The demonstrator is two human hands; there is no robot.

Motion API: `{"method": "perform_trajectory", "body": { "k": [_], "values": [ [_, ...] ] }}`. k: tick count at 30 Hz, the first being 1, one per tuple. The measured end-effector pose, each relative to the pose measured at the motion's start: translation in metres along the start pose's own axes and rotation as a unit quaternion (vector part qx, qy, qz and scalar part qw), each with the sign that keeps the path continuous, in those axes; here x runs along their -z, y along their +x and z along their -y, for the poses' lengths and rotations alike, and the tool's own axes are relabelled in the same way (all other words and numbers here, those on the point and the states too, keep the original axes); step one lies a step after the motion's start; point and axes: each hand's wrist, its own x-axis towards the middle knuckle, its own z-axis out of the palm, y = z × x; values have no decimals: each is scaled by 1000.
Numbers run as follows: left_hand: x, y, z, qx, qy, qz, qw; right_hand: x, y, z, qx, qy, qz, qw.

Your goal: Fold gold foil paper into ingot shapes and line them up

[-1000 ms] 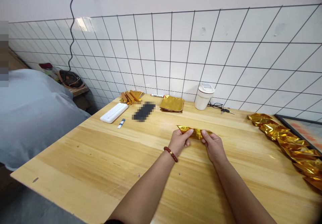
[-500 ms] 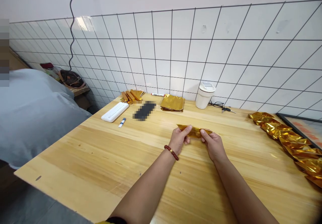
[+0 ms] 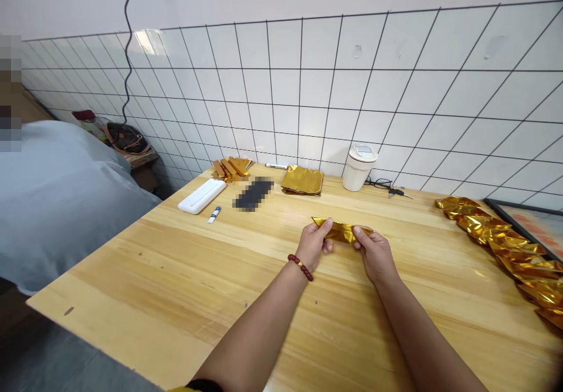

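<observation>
A narrow folded piece of gold foil paper [image 3: 341,232] stretches between my two hands above the wooden table [image 3: 176,280]. My left hand [image 3: 313,242], with a dark red bead bracelet [image 3: 300,266] at the wrist, pinches its left part, thumb on top. My right hand [image 3: 373,254] grips the right part in the same way. The fingers beneath the paper are partly hidden. Beyond my hands lies a stack of flat gold foil sheets [image 3: 302,181]. Folded gold foil pieces [image 3: 501,233] form a long overlapping row on the right.
Along the back are folded gold strips [image 3: 231,169], a marker [image 3: 276,166], a white lidded cup [image 3: 359,168], glasses [image 3: 379,182] and keys [image 3: 400,193]. A white power bank [image 3: 202,196], a small blue-and-white item [image 3: 214,215] and a blurred dark object [image 3: 254,193] lie left. A person in grey [image 3: 74,198] is beyond the left edge.
My right thumb has shifted slightly along the gold foil paper, and its middle shows a little wider. Both hands keep their hold. The whole view has moved very slightly.
</observation>
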Motion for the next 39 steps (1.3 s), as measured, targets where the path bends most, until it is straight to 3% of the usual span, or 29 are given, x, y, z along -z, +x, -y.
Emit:
{"method": "perform_trajectory", "body": {
  "k": [7, 15, 39],
  "values": [
    [2, 2, -1, -3, -29, -16, 999, 0, -1, 4, 0, 46, -12, 999],
    [1, 1, -3, -5, -43, 1, 999, 3, 0, -1, 10, -4, -25, 1000],
    [0, 1, 3, 3, 28, 23, 999, 3, 0, -1, 24, -24, -2, 999]
  ]
}}
